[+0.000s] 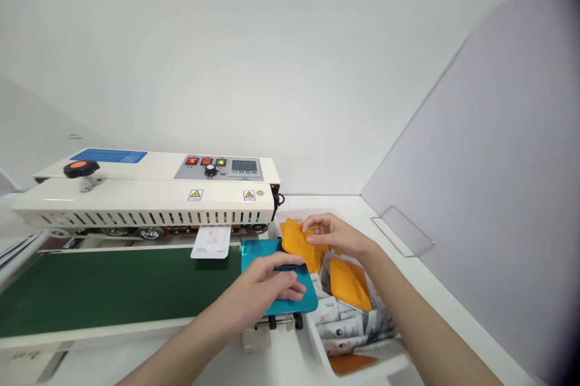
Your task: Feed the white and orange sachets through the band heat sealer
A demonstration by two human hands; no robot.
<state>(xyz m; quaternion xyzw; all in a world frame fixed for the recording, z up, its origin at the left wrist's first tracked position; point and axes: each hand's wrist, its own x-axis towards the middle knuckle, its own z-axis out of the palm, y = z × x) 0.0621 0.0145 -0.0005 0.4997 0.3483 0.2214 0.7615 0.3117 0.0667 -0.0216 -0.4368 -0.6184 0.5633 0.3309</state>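
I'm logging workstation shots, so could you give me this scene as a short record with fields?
left hand: resting on the teal packet
right hand: fingers touching an orange packet; grip unclear
machine: white, red and green lights lit
belt: green, along the front of the machine
white packet: over the belt, far edge hidden under the machine
bin: white, beside the belt's right end, holding more packets, orange and white
display: too small to read

A wire loop (414,224) shows against the pale partition (493,150).
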